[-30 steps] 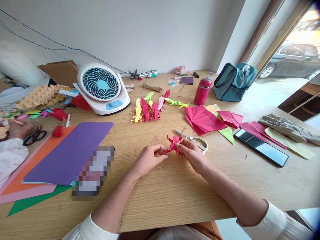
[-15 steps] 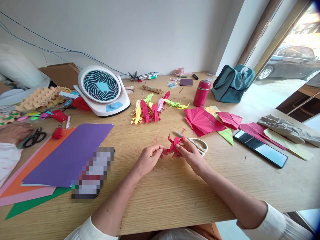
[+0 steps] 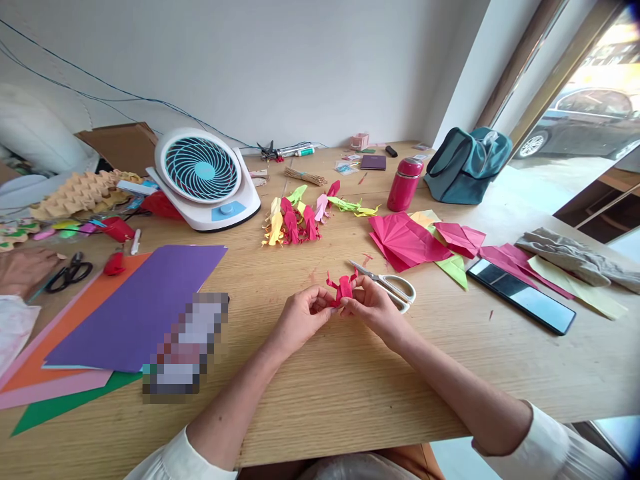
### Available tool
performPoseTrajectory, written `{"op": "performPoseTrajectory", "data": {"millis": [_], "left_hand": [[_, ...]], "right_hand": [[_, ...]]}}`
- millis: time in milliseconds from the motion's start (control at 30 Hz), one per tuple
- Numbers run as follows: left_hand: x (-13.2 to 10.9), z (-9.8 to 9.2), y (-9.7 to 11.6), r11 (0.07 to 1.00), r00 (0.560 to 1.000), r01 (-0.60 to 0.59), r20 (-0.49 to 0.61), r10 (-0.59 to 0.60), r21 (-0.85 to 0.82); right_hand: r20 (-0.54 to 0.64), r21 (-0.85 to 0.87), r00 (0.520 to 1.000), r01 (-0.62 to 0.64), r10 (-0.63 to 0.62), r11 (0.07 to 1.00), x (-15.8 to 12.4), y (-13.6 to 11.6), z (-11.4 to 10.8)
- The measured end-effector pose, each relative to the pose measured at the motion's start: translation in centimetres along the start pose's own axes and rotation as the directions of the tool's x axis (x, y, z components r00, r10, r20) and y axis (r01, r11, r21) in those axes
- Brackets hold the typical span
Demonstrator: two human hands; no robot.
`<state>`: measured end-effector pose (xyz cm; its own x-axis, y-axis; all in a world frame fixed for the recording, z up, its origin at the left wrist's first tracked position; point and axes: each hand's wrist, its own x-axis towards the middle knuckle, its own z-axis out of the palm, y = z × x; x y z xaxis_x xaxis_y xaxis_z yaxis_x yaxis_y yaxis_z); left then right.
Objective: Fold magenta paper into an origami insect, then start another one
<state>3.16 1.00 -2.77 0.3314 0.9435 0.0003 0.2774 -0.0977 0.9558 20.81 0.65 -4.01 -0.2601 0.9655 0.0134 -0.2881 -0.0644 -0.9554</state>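
Observation:
A small red origami figure [image 3: 344,288] with thin folded limbs is held between my two hands above the table [image 3: 320,373]. My left hand [image 3: 306,317] pinches its lower left side with thumb and fingers. From the right, my right hand [image 3: 376,305] grips its other side, the fingertips partly hiding the paper. White-handled scissors [image 3: 395,287] lie just behind my right hand, blades pointing left. Farther back sits a cluster of finished-looking folded paper figures [image 3: 291,220] in red, yellow, pink and green.
Purple paper [image 3: 145,300] tops coloured sheets at left, beside a blurred phone-like object [image 3: 187,347]. Another person's hand [image 3: 25,270] rests near black scissors [image 3: 70,272]. A fan [image 3: 205,177], red flask [image 3: 404,185], teal bag [image 3: 463,167], red paper [image 3: 407,243] and phone [image 3: 523,297] stand around.
The red origami figure has been turned and shifted slightly left and down in my hands. My left fingers have moved closer in to its body. The other person's hand has shifted slightly.

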Motion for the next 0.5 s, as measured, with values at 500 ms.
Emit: {"op": "performPoseTrajectory", "data": {"millis": [500], "left_hand": [[-0.5, 0.1, 0.6, 0.799, 0.900, 0.421, 0.303, -0.312, -0.429]], "right_hand": [[-0.093, -0.045, 0.995, 0.025, -0.029, 0.999, -0.3, -1.2, 0.6]]}}
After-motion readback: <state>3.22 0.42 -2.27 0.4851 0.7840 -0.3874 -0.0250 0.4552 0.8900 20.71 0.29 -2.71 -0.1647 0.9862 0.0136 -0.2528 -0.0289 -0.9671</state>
